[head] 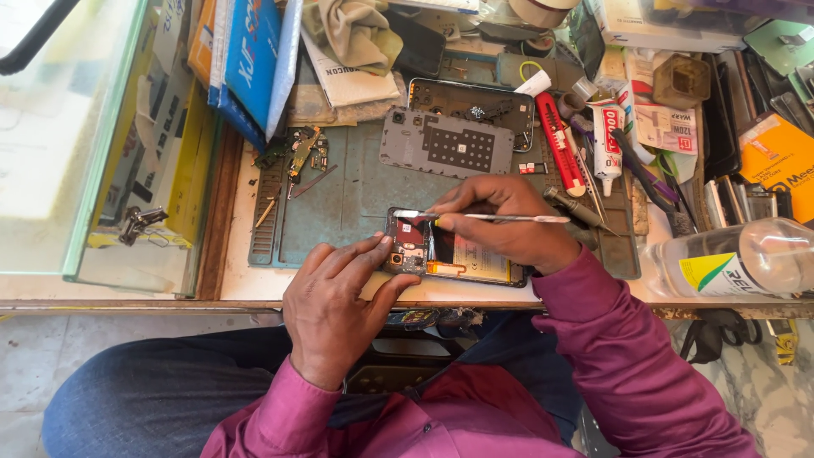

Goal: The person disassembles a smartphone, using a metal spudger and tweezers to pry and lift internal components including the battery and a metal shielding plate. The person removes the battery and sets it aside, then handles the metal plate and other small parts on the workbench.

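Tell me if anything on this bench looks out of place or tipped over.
A clear plastic bottle lies on its side at the bench's right edge, beside the green mat. The opened phone overhangs the mat's front edge.
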